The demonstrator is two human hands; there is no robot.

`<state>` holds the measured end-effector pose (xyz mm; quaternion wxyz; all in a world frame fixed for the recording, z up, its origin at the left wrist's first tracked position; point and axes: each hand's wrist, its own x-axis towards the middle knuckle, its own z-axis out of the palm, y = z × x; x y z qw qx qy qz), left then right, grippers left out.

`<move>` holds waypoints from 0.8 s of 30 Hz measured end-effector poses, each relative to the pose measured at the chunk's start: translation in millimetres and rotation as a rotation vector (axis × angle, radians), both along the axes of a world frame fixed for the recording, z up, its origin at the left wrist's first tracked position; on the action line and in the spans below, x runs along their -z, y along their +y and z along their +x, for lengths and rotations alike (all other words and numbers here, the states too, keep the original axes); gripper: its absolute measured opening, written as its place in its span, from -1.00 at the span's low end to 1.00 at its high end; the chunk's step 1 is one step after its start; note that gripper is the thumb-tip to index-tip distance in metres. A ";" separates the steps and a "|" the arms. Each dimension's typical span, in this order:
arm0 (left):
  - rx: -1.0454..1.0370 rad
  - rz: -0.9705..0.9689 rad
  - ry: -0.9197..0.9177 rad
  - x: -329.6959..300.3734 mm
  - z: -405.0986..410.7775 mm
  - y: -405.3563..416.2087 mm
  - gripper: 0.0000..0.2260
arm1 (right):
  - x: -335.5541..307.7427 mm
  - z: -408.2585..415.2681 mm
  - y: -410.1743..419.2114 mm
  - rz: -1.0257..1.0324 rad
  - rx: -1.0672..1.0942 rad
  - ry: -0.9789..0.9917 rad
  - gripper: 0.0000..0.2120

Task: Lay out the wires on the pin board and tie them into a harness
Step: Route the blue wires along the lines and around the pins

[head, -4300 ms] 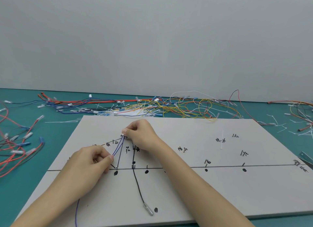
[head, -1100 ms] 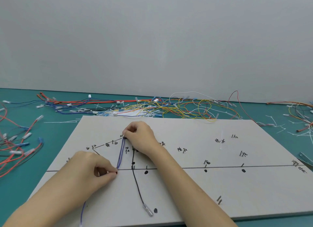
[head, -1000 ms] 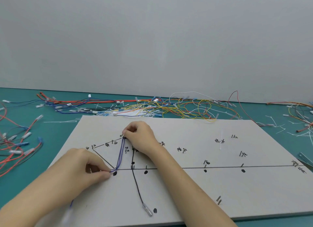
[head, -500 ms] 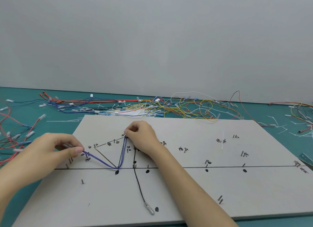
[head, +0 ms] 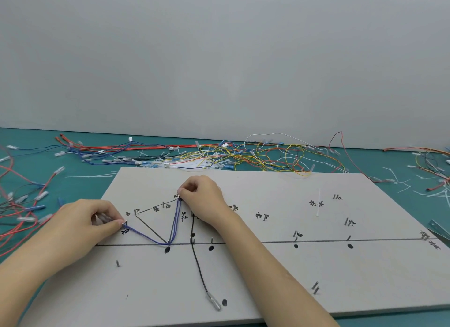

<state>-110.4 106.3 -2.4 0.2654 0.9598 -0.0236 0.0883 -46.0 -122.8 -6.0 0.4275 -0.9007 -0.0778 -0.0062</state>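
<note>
The left hand [head: 90,225] pinches one end of the blue wire [head: 146,236] at a pin on the board [head: 267,273], and the right hand [head: 204,201] pinches its other end at a pin further up; between them the wire dips in a V round a lower pin on the drawn line. Handwritten marks sit just right of the left fingertips, "白" and "红" readable, the others too scrawled to tell. Below the right wrist a black wire [head: 198,268] runs down to a metal tip
</note>
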 end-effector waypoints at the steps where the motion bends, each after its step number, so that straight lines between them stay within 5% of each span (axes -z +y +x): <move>1: -0.005 -0.006 -0.004 0.6 -0.2 -0.5 -0.77 | 0.3 0.2 0.1 -0.001 0.001 0.000 -0.85; 16: 0.074 0.071 -0.130 6.0 -0.8 -0.4 -0.51 | 4.6 6.0 2.3 -0.082 0.002 -0.020 -0.84; 24: 0.049 0.036 -0.130 8.4 -3.7 -2.6 -0.79 | 2.9 3.4 2.0 -0.108 -0.005 -0.011 -0.76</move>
